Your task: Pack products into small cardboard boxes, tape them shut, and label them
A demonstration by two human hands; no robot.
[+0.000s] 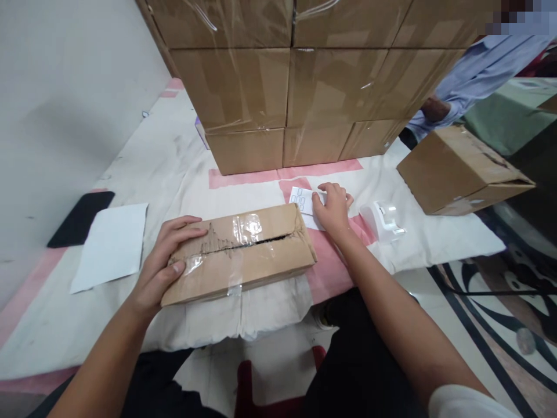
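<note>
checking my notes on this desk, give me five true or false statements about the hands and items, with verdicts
1. The left hand is on the taped box. True.
2. The right hand touches the printed paper. True.
3. The tape dispenser touches neither hand. True.
4. The tape dispenser is left of the taped box in the picture. False: it is to the right.
5. The right hand completely covers the printed paper. False: part shows beside the hand.

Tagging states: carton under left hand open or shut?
Carton shut, loosely: flaps down and taped, but a dark gap shows between them.
</note>
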